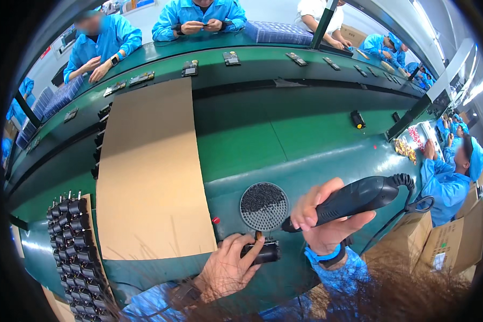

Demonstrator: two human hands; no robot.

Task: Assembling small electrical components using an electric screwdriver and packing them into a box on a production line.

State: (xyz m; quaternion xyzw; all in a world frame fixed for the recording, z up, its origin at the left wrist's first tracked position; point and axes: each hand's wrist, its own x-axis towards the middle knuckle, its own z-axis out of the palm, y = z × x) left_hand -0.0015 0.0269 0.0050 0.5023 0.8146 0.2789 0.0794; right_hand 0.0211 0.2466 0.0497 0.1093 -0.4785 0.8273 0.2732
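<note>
The glossy black cylindrical housing with a silvery end ring lies on the smooth green worktop, at 6 o'clock from the round grey perforated dish. Its long axis runs roughly from 9 to 3 o'clock, ringed end toward 3. The left hand grasps it, fingers covering its 9 o'clock end; a small copper-brown piece shows at its upper edge.

The right hand is wrapped around a matte black plastic powered hand tool, its nose pointing between 8 and 9 o'clock, its coiled cord leaving the opposite end. Whether the nose touches anything cannot be told.

Fine black grains fill the dish's upper left part. Between 8 and 9 o'clock from it sits a small red cap; between 9 and 10, a flat tan cardboard sheet. Between 3 and 4, a brown corrugated carton carries print and a white label.
</note>
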